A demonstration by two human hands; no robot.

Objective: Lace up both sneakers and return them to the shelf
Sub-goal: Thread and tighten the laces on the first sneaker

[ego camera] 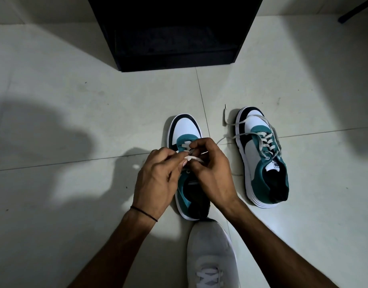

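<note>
A pale tiled floor (75,100) fills the view, with a black shelf (174,32) standing at the top, its dark opening facing the person. Two teal, white and black sneakers sit on the floor below it, toes towards the shelf. The right sneaker (262,159) stands apart to the right, laced through its eyelets, its loose lace ends trailing onto the tiles. The left sneaker (187,132) lies under both hands. The left hand (156,179) and right hand (212,169) each pinch the white lace (194,159) above the eyelets, fingertips nearly touching. A grey shoe (210,252) on the person's foot sits just behind the left sneaker's heel
</note>
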